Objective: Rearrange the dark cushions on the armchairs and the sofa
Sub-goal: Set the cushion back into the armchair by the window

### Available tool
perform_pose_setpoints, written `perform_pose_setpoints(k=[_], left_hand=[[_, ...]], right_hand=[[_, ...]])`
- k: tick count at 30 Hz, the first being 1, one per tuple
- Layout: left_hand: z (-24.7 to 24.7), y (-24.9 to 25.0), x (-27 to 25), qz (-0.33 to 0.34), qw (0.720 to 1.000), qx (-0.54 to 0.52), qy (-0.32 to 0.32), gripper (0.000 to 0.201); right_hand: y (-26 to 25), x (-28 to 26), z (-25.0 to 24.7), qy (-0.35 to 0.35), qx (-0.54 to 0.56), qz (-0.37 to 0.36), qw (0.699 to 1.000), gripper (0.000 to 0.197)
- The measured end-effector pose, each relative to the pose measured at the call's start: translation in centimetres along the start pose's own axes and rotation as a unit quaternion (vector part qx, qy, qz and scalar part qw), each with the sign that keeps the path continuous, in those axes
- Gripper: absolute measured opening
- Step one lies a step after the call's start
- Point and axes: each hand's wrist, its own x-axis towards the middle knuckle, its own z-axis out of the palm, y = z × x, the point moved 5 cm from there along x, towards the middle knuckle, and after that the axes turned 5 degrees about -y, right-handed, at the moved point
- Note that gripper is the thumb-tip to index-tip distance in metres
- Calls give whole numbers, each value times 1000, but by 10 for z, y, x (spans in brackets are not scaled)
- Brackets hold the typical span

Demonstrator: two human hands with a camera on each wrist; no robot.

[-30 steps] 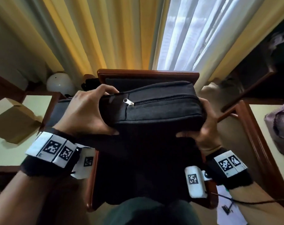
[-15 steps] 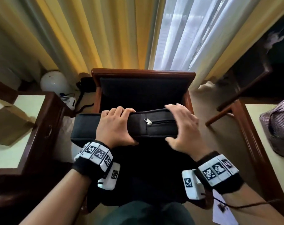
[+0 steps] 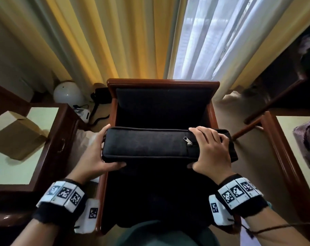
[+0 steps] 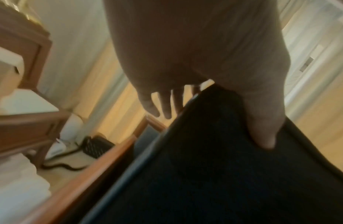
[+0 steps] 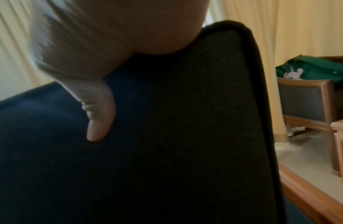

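Observation:
A dark cushion (image 3: 147, 144) with a silver zipper pull stands on its long edge across the seat of a wooden armchair (image 3: 161, 83). Its right end sticks out past the right armrest. My left hand (image 3: 99, 153) grips the cushion's left end, with the thumb on the near face and the fingers behind. My right hand (image 3: 208, 150) grips it near the zipper, fingers over the top edge and thumb below. The left wrist view shows my thumb (image 4: 262, 133) pressed into the dark cushion (image 4: 214, 181). In the right wrist view my thumb (image 5: 98, 128) lies on the same dark fabric (image 5: 185, 121). The chair's dark back pad (image 3: 161, 103) stands behind.
A wooden side table (image 3: 62, 132) with a cardboard box (image 3: 14, 135) stands left of the chair. A white globe (image 3: 67, 93) and a black device with a cable (image 3: 99, 96) lie on the floor behind it. Another table (image 3: 282, 157) with a striped bag is on the right. Curtains hang behind.
The cushion came down from chest height to the seat and now stands on edge, shifted right. My left hand slid to its left end, and my right hand moved right past the zipper.

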Motion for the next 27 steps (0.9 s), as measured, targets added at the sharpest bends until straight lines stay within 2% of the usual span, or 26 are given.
perform_pose_setpoints(k=[4, 5, 7, 9, 12, 13, 16, 18, 20, 23, 27], left_hand=[[40, 20, 2, 33, 998, -49, 1, 130], [48, 28, 2, 43, 998, -34, -13, 130], [64, 49, 3, 78, 996, 22, -47, 130], [80, 74, 5, 128, 988, 35, -82, 127], [98, 78, 22, 179, 975, 62, -116, 120], [102, 67, 30, 167, 974, 86, -128, 122], [114, 23, 45, 59, 971, 163, -162, 123], [118, 6, 44, 40, 968, 194, -157, 114], [121, 7, 43, 81, 959, 236, -136, 99], [118, 29, 41, 144, 942, 289, -90, 81], [96, 75, 40, 212, 921, 323, -46, 76]], right_hand=[[18, -6, -8, -43, 18, 67, 997, 100], [16, -6, -11, -57, 31, 65, 996, 103], [-1, -5, -17, -73, 47, 17, 996, 112], [-20, -6, -23, -57, 50, -28, 997, 117], [-18, -10, -33, -1, 85, -27, 996, 106], [-12, -13, -35, 12, 99, -24, 995, 101], [-2, -24, -35, 24, 121, -26, 992, 93], [-2, -29, -32, 38, 139, -28, 989, 87], [-3, -30, -34, 60, 160, -25, 985, 80], [4, -25, -50, 97, 198, -16, 975, 78], [25, -17, -78, 121, 286, -15, 950, 86]])
